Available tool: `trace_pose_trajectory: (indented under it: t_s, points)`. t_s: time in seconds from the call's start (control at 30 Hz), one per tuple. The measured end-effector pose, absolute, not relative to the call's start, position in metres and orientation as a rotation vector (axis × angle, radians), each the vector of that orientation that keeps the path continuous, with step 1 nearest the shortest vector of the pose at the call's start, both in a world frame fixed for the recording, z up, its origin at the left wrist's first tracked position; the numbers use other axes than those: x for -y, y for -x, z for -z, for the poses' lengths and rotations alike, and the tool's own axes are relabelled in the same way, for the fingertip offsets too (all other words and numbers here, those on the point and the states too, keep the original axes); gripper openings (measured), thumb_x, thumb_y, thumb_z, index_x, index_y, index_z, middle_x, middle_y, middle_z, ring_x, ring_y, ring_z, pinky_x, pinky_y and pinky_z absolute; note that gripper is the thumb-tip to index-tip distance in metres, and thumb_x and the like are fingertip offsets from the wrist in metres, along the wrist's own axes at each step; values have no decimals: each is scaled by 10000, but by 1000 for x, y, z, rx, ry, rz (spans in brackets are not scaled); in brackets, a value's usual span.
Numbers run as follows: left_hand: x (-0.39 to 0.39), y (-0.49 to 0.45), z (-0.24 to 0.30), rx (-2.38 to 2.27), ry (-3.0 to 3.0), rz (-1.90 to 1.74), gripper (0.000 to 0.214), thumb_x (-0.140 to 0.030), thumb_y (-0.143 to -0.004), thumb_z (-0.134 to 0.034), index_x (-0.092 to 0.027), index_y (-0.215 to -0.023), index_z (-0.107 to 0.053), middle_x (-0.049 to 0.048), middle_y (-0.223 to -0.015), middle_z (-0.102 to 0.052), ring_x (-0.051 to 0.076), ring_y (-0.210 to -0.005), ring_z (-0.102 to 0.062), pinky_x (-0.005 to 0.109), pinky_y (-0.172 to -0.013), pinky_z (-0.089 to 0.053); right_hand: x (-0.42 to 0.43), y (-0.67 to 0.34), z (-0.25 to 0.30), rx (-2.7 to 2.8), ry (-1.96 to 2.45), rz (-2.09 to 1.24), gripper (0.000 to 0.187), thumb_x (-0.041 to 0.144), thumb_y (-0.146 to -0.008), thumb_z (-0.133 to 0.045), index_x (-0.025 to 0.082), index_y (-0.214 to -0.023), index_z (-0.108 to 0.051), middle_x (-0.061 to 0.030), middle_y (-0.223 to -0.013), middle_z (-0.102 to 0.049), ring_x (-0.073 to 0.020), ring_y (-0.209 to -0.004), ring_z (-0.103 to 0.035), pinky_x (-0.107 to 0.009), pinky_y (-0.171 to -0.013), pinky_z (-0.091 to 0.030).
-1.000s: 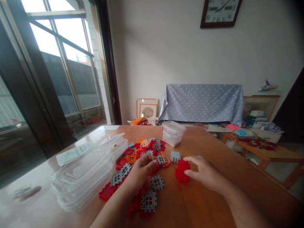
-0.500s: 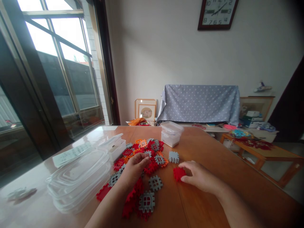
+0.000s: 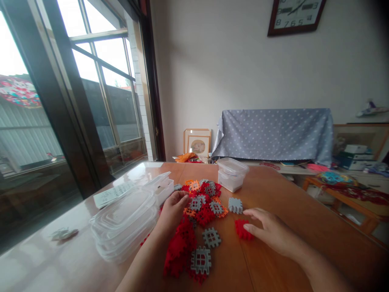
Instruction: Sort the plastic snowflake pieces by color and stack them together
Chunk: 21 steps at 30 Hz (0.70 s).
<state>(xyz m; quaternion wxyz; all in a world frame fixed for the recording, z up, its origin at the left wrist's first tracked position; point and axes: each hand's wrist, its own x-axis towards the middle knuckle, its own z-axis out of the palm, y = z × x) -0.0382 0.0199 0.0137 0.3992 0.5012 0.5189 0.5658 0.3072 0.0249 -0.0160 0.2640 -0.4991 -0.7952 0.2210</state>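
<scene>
Plastic tiles with notched edges lay heaped on the wooden counter, red, grey and orange mixed. Done, as far as I could judge over the feed: two small stacks to the right of the heap, a grey stack and, nearer, a red stack. Left: the larger share, loose and overlapping; I saw no orange stack. Early stage, by my reckoning. One grey tile lay flat just beside the heap.

Left hand: at the heap, fingers drawn together; I could not tell whether they held anything. Right hand: thumb and fingers parted, thumb tip over the red stack, contact uncertain, nothing visibly gripped.

Counter, left side: piled clear containers, a pale box just behind, a sheet of paper with writing, a small packet. Beyond the heap, a clear tub with its lid on top.

Room: daylight through tall windows on the left, clock cut off by the frame's top, dotted cloth draped along the wall, framed picture leaning beside it.
</scene>
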Motion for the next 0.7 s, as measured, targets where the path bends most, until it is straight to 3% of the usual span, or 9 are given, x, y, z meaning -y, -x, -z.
trace_pose_trajectory:
  t_s: [0.17,0.4,0.57,0.7]
  points:
    - [-30,59,-3,-1664,-1475,-1488,275,-415,-835,-598,-178,-951,-677,41,-842,-706,200,-790,-637,305,-727,-471,-21,-299,15,2137,1342,-580,450,552,-920,-556,269,-1255,-658,-89,-1286,-694,-295,-1118,-677,-416,-972,-531]
    - [-26,56,4,-2074,-1995,-993,308,-206,-885,-517,-191,-1158,-659,120,-1232,-686,263,-1158,-607,382,-1007,-426,-19,-287,16,2129,1334,-565,428,537,-933,-538,284,-1255,-664,-75,-1269,-706,-282,-1097,-689,-392,-951,-547]
    - [-11,32,-1,-1868,-2298,-786,416,-253,-897,-532,-262,-1303,-623,86,-1398,-610,284,-1311,-510,427,-1112,-361,-15,-280,13,2136,1295,-565,410,518,-939,-530,279,-1242,-671,-87,-1238,-718,-284,-1079,-695,-399,-954,-550]
    - [-4,14,1,-1650,-2453,-615,505,-290,-842,-609,-330,-1345,-601,42,-1440,-591,322,-1400,-413,534,-1207,-205,-13,-278,9,2116,1279,-567,405,512,-924,-544,280,-1222,-690,-90,-1220,-728,-292,-1061,-700,-407,-942,-557]
